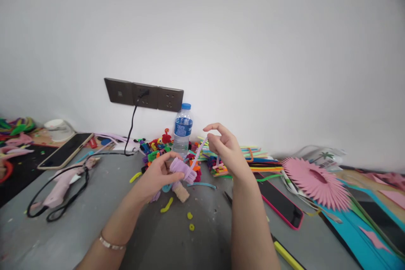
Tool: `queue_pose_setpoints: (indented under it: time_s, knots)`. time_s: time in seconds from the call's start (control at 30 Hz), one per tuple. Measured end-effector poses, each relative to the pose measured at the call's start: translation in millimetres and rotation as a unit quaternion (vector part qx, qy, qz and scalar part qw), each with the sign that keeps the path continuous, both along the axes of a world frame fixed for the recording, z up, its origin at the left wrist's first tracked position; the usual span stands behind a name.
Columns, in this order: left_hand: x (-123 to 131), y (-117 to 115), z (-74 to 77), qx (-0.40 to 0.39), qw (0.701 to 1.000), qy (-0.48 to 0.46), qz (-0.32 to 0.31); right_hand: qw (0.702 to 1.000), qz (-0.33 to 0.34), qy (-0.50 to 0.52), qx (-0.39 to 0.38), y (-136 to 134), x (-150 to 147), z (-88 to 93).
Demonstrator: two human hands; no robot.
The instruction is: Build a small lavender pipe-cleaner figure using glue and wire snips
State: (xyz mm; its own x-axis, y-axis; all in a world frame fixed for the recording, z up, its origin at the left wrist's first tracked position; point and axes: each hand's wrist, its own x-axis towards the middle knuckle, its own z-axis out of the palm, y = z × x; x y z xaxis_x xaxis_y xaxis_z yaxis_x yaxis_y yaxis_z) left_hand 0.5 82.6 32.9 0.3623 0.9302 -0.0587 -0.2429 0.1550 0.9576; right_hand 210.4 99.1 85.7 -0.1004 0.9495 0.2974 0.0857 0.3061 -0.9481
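Note:
My left hand (156, 174) is closed around a small bundle of lilac pipe cleaner (182, 170) wound into loops, held just above the grey table (177, 240). A beige fuzzy piece (181, 192) pokes out below the bundle. My right hand (225, 148) pinches the free end of the lilac pipe cleaner strand (198, 152) and holds it up and to the right, so the strand runs slanting between both hands. A thin bracelet sits on my left wrist.
A water bottle (182, 128) stands behind my hands by a wall socket strip (144, 95). Heaps of coloured pipe cleaners (253, 158), a pink-cased phone (280, 202), a pink paper fan (316, 181), a glue gun (63, 181) with black cable, another phone (65, 149).

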Motion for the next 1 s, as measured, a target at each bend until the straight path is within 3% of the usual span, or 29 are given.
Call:
queue_pose_setpoints:
  time_s: [0.17,0.3,0.5,0.67,0.77,0.87,1.0]
  knots:
    - [0.1,-1.6,1.5,-0.035,0.995,-0.091,0.008,0.999,0.027,0.011,-0.027,16.3,-2.5,-18.8]
    - [-1.2,-0.4,2.0,-0.057,0.986,-0.156,0.024,0.993,0.102,0.017,-0.066,27.0,-14.8,-37.3]
    - [-4.9,9.7,2.1,-0.027,0.957,-0.231,0.172,0.976,0.18,-0.024,-0.119,34.2,-44.1,-61.1]
    - [-9.4,21.8,-7.0,0.033,0.925,-0.232,0.3,0.964,0.194,-0.136,-0.119,18.2,-55.4,-42.9]
    - [-11.6,25.0,-14.0,0.06,0.911,-0.175,0.368,0.953,0.195,-0.213,-0.092,5.3,-55.8,-25.2]
    - [-11.4,23.1,-16.2,0.087,0.91,-0.094,0.395,0.944,0.191,-0.261,-0.058,-5.2,-55.9,-12.0]
    - [-8.1,20.1,-14.2,0.137,0.912,-0.017,0.387,0.938,0.179,-0.294,-0.033,-15.0,-56.4,-1.1]
